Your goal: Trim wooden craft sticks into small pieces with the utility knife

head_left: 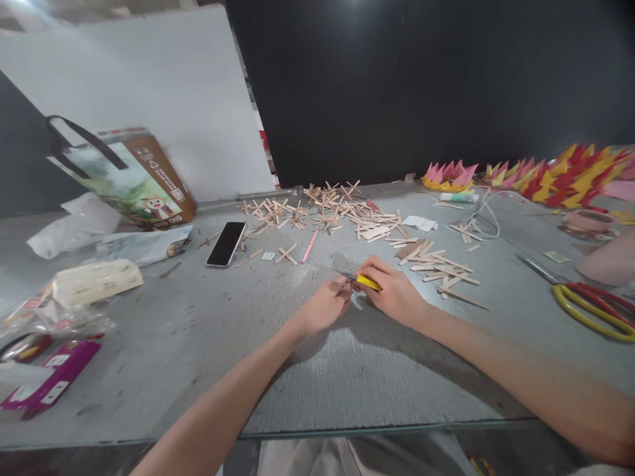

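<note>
My right hand (394, 291) is closed around a small yellow tool (368, 282) with a thin dark blade or tip pointing left. Close beside it, my left hand (327, 305) has its fingers pinched together near the tool's tip; whatever they hold is too small to make out. Beyond the hands lie a pink striped stick (309, 246) and a crossed pair of wooden sticks (287, 254). A pile of loose wooden sticks (374, 223) spreads behind, with more sticks (446, 270) right of my right hand.
A phone (226, 244) lies left of centre, before a printed bag (136, 178). Plastic packets (89, 284) and a purple box (62, 373) are at left. Scissors (592, 311), a glue stick (458, 197), a white cord (496, 221) and folded paper pieces (570, 175) are at right.
</note>
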`<state>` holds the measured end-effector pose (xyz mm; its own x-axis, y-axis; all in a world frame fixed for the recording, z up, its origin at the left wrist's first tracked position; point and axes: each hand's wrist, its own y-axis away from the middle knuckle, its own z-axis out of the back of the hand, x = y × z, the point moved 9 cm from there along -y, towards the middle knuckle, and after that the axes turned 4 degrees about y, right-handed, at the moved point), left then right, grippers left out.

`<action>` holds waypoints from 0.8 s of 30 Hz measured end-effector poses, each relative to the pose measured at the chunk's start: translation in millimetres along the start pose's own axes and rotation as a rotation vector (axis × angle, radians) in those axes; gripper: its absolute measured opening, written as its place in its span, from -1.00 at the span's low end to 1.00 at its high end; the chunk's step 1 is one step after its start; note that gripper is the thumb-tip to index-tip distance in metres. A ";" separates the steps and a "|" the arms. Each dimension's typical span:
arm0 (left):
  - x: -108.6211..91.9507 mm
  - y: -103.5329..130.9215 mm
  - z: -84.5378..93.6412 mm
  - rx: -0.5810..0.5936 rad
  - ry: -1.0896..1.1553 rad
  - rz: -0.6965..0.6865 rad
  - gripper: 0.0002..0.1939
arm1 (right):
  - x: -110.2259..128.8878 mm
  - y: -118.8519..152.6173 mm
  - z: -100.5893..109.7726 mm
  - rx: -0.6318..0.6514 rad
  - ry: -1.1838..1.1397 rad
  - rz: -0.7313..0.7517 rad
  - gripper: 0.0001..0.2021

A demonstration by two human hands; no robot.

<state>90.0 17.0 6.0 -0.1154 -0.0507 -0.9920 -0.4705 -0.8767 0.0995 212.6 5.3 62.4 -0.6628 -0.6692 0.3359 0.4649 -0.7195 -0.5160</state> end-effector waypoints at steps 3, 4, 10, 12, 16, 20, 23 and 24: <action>1.6 1.4 -4.3 0.034 -0.050 0.011 -0.89 | 1.4 1.0 -4.7 0.068 0.057 0.002 -0.84; 2.1 1.7 -4.6 0.035 -0.050 0.015 -0.90 | 1.6 1.2 -6.3 0.091 0.078 -0.002 -0.83; -2.4 4.0 -3.7 0.028 -0.206 -0.028 -0.94 | -1.9 -1.1 -13.2 0.184 0.145 -0.096 -0.89; -6.9 5.2 -3.0 0.018 -0.293 -0.059 -0.91 | -2.7 -1.6 -16.4 0.218 0.167 -0.122 -0.89; -11.2 7.1 -3.9 0.014 -0.377 -0.067 -0.89 | -3.6 -0.6 -22.2 0.274 0.214 -0.147 -0.86; -13.5 7.8 -5.9 0.013 -0.357 -0.085 -0.88 | -3.2 0.8 -24.0 0.279 0.229 -0.141 -0.84; -11.8 6.7 -6.1 0.003 -0.306 -0.089 -0.88 | -2.9 1.1 -23.7 0.252 0.220 -0.129 -0.82; -10.2 6.0 -6.1 0.001 -0.288 -0.084 -0.88 | -3.2 1.1 -23.4 0.241 0.218 -0.127 -0.82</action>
<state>93.6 9.3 16.3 -0.3198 0.1601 -0.9339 -0.4895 -0.8718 0.0181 201.4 11.0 42.3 -0.8220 -0.5348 0.1958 0.4786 -0.8350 -0.2716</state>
